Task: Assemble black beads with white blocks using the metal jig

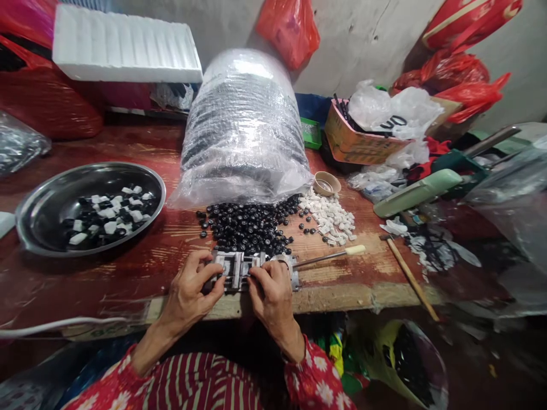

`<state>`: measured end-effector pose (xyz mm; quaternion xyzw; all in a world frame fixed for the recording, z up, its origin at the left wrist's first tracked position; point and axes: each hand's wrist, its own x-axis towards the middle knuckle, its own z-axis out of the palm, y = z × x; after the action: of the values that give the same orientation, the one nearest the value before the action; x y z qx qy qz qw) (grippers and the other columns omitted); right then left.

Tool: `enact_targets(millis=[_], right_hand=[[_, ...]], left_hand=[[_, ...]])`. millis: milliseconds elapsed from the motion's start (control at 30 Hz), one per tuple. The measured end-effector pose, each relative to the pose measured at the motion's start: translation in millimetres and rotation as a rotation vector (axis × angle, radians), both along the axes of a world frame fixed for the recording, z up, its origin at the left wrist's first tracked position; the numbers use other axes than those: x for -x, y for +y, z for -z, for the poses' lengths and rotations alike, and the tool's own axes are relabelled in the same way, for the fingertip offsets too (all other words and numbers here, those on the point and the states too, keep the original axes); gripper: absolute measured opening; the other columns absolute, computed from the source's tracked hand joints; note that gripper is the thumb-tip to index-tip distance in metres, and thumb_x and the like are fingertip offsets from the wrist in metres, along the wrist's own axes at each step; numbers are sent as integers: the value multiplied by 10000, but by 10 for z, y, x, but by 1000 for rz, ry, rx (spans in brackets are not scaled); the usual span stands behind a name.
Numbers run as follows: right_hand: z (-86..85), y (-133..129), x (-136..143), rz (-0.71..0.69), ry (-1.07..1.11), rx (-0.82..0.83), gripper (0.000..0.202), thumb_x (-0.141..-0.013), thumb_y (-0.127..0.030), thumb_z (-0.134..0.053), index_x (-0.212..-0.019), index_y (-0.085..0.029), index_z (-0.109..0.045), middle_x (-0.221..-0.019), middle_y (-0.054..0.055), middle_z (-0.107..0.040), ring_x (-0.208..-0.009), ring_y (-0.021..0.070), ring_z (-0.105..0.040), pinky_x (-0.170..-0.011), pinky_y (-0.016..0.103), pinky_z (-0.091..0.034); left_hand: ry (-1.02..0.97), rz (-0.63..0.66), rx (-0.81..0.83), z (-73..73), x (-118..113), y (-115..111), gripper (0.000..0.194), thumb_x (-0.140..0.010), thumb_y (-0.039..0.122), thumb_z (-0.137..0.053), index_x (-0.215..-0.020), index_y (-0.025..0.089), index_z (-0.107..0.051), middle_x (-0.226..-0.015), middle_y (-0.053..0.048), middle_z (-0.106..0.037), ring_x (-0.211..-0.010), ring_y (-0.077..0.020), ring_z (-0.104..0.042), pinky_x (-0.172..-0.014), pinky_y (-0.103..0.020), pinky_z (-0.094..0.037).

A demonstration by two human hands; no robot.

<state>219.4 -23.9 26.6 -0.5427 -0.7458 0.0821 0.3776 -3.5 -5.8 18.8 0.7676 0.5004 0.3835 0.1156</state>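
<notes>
A small metal clamping fixture (pixel 237 272) with parallel bars lies at the table's front edge, between my hands. My left hand (pixel 190 290) is at its left end, fingers curled, with the index finger and thumb at the block there. On the other side, my right hand (pixel 273 293) is bent over the fixture, its fingertips closed near the central bars. Whatever small piece either hand pinches is hidden by the fingers. A rod with a pale handle (pixel 355 250) sticks out to the right of the fixture. Directly behind lies a pile of round black parts (pixel 243 225).
Small white pieces (pixel 331 219) are heaped right of the black pile. A metal bowl (pixel 29 242) at left contains black and white parts. A large plastic-wrapped bundle (pixel 245 125) stands behind. A hammer (pixel 412 276) overhangs the front edge at right.
</notes>
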Motion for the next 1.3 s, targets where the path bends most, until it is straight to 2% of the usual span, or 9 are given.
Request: enact_targets(millis=[300, 567, 700, 800, 867, 967, 1067, 1133, 1300], right_hand=[[30, -2, -12, -6, 76, 14, 140, -1020, -150, -612, -1100, -227, -698, -973, 58, -601, -930, 241, -518, -805, 388, -441], [-41, -16, -6, -3, 37, 59, 154, -1006, -141, -602, -1089, -234, -693, -971, 61, -593, -928, 253, -517, -812, 399, -440], [-139, -5, -101, -91, 47, 146, 167, -1017, -171, -639, -1170, -228, -674, -1015, 67, -639, -953, 261, -546, -827, 395, -463], [-225, 133, -179, -120, 65, 146, 172, -1053, -169, -587, -1177, -233, -687, -1000, 61, -662, -952, 251, -571, -831, 373, -477], [-281, 302, -204, -112, 34, 155, 199, -1052, -147, -574, -1158, -237, -716, -986, 58, -664, -951, 243, -589, -828, 353, -483], [-351, 606, -188, -114, -108, 234, 215, -1026, -130, -615, -1129, -251, -760, -997, 50, -681, -971, 226, -626, -835, 322, -481], [-396, 847, -121, -121, -292, 352, 194, -1012, -186, -671, -1132, -290, -783, -1026, 31, -710, -993, 212, -656, -820, 298, -466], [-413, 929, -70, -116, -378, 415, 188, -1008, -224, -687, -1144, -310, -784, -1046, 22, -722, -1002, 207, -665, -805, 291, -457], [-409, 937, -6, -96, -414, 441, 137, -1008, -230, -683, -1103, -282, -767, -1076, 20, -729, -1026, 203, -666, -819, 289, -455]], left_hand=[[-32, 97, 46, -3, 121, 29, 136, -973, 212, -673, -1107, 232, -681, -1277, -86, -547, -1170, -202, -622, -1026, -327, -521], [-26, 41, 104, -71, 12, 32, 63, -989, 221, -606, -995, 214, -668, -1221, -64, -535, -1022, -157, -639, -901, -280, -526], [-81, 91, 186, -152, 77, 111, 87, -991, 302, -644, -1032, 228, -663, -1148, -42, -579, -971, -146, -636, -798, -241, -523], [-111, 68, 212, -240, 133, 242, 149, -998, 367, -652, -1065, 234, -656, -1059, -20, -636, -888, -142, -632, -702, -235, -499], [-92, 32, 193, -296, 109, 365, 165, -1013, 381, -624, -1076, 235, -664, -1036, -15, -664, -880, -149, -647, -741, -255, -509], [41, -16, 183, -347, -29, 586, 193, -1017, 369, -603, -1131, 242, -695, -1071, -24, -690, -878, -170, -678, -794, -294, -514], [237, -65, 208, -342, -199, 807, 227, -990, 332, -619, -1172, 246, -725, -1074, -46, -691, -846, -201, -684, -709, -309, -474], [295, -74, 229, -313, -276, 920, 228, -971, 312, -632, -1158, 240, -740, -1049, -54, -687, -818, -208, -678, -662, -309, -440], [233, -38, 218, -240, -302, 995, 178, -960, 278, -596, -1071, 225, -725, -1042, -46, -685, -856, -185, -671, -711, -292, -452]])
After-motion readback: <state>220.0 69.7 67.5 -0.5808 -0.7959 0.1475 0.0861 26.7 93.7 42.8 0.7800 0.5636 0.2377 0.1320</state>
